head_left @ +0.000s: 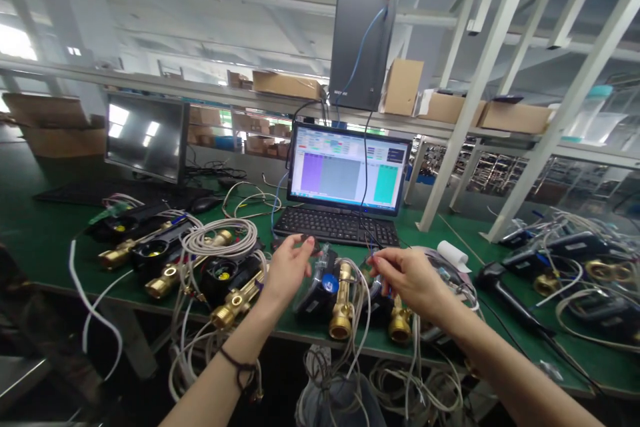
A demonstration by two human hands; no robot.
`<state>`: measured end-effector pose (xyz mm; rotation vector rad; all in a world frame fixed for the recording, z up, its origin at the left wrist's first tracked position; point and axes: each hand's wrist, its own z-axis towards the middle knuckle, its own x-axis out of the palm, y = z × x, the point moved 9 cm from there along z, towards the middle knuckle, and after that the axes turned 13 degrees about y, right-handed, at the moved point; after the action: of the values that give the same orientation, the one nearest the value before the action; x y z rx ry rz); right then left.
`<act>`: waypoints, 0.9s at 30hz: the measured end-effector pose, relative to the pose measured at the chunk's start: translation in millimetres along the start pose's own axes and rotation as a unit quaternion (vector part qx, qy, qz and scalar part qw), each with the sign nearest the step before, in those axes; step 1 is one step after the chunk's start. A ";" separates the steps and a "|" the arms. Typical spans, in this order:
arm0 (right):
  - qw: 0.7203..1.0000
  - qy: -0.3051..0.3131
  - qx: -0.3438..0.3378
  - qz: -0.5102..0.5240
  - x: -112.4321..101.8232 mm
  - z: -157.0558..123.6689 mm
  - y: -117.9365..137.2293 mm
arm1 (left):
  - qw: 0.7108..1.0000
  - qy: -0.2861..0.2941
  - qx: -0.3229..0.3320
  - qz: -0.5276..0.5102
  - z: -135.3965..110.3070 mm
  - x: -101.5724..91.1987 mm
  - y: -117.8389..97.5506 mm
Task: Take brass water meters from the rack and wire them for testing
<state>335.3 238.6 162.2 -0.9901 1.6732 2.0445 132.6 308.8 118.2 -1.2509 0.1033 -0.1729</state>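
My left hand (289,273) hovers over the bench, fingers loosely curled and thumb apart, with nothing visible in it. Just behind its fingertips is a dark computer mouse (314,245), partly hidden. My right hand (407,277) has thumb and fingers brought together in a pinch beside some thin coloured wires (371,248); what lies between the fingertips is too small to make out. Between the hands sits a brass-bodied meter (341,310) with a black housing and a blue round cap (330,282). Under my right hand is another brass fitting (400,323), its housing partly covered.
Several more meters (233,303) with coiled grey cables (220,237) line the left. Behind are a keyboard (335,225), a lit monitor (345,170) and a dark monitor (145,137). At right lie a handheld scanner (515,300), a paper roll (453,255) and more meters. Cables hang off the front edge.
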 end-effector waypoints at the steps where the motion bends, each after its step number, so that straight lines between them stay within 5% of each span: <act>1: 1.000 0.006 0.004 -0.007 2.9 5.8 -1.2 | 1.000 0.003 -0.001 0.002 2.5 5.0 0.8; 8: 0.997 0.008 0.025 -0.078 12.0 25.3 5.1 | 1.000 0.028 0.012 -0.007 4.8 29.1 8.6; 27: 0.995 0.050 0.066 -0.048 27.5 36.6 -8.7 | 0.980 0.016 0.064 0.185 -10.4 39.6 -9.6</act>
<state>310.0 270.7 139.8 -1.1199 1.7496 1.8270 169.0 288.8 124.7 -1.0804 0.3451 0.1219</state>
